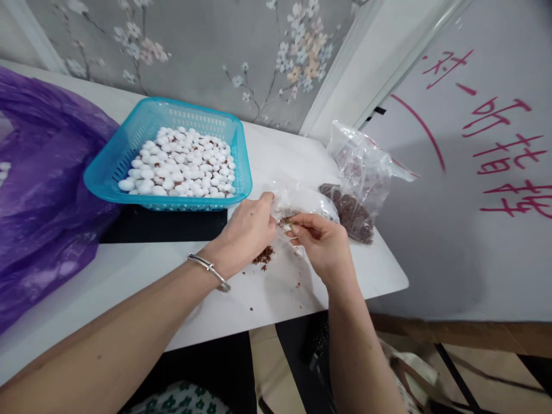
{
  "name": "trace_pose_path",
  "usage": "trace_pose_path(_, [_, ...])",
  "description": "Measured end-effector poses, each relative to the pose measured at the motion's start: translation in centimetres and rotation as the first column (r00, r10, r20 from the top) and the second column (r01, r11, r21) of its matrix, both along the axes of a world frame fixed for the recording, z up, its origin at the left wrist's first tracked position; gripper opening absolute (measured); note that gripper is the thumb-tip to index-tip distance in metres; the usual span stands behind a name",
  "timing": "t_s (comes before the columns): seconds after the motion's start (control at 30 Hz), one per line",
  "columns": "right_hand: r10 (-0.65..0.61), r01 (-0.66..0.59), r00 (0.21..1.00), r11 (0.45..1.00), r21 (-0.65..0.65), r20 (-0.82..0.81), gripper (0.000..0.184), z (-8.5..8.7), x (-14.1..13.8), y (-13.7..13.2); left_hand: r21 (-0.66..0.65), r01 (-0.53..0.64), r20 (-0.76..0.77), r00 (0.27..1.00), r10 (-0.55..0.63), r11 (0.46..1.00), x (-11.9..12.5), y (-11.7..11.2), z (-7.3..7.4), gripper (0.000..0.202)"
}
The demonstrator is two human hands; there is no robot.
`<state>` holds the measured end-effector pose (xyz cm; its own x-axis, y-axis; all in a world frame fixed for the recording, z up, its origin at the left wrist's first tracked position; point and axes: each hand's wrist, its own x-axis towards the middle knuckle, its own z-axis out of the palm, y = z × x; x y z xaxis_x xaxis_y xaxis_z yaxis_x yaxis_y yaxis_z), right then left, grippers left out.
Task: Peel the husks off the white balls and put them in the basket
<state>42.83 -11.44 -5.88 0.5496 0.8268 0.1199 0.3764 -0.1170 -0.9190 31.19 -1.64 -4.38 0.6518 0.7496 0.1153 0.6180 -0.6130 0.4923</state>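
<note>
My left hand (250, 233), with a silver bangle (209, 270) on its wrist, is closed on the edge of a clear plastic bag (302, 201) lying on the white table. At the bag's mouth my right hand (323, 244) pinches some small brownish dry bits (284, 221); their kind is too small to tell. A little heap of red-brown flakes (264, 256) lies on the table beside my left hand, with a few crumbs scattered nearer the front edge. What the clear bag holds is partly hidden by glare and my hands.
A blue plastic basket (245, 167) of white egg-shaped pieces stands at the back left, by a black flat item (164, 225). Purple plastic bag (52, 172) covers the left end. A zip bag of brown material (351, 215) stands right, near the table corner and a whiteboard (431, 241).
</note>
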Motion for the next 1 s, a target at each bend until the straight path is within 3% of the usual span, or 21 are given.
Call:
trace_pose_path(0.07, [-0.02,0.02,0.998,1.0,-0.006,0.052,0.013,0.0,-0.1,-0.1,0.005,0.001,-0.001,1.0,-0.001,1.0,0.0,0.0,0.0,0.043])
trace_pose_path(0.13, [-0.072,0.077,0.975,0.997,-0.015,0.21,0.018,0.1,0.0,-0.1,0.011,0.005,-0.001,1.0,-0.005,1.0,0.0,0.0,-0.1,0.042])
trace_pose_path(0.27, [-0.089,0.149,0.818,0.987,-0.059,0.569,0.029,0.6,0.6,-0.4,0.018,0.008,0.002,1.0,-0.008,1.0,0.0,0.0,-0.1,0.042])
trace_pose_path(0.47, [-0.087,0.166,0.773,0.984,-0.068,0.628,0.031,2.1,0.9,-1.2,0.025,0.019,0.011,1.0,-0.019,0.999,-0.1,0.0,-0.1,0.04])
trace_pose_path(0.6, [0.091,0.007,0.69,0.991,-0.133,0.718,0.038,2.3,0.4,-1.0,0.039,0.018,0.017,1.0,-0.018,0.999,-0.2,0.1,-0.2,0.042])
trace_pose_path(0.73, [0.279,-0.121,0.617,0.957,-0.262,0.736,0.033,2.7,0.3,-0.7,0.048,0.005,0.013,1.0,-0.006,0.999,-0.2,0.1,-0.1,0.047])
trace_pose_path(0.87, [0.45,-0.104,0.493,0.88,-0.463,0.745,0.042,2.5,0.7,0.1,0.039,0.016,0.023,1.0,-0.016,0.999,0.0,0.1,0.1,0.048])
trace_pose_path(1.0, [0.434,0.015,0.473,0.866,-0.5,0.766,0.038,2.3,0.9,1.2,0.04,0.015,0.036,0.999,-0.016,0.999,0.0,0.2,0.0,0.048])
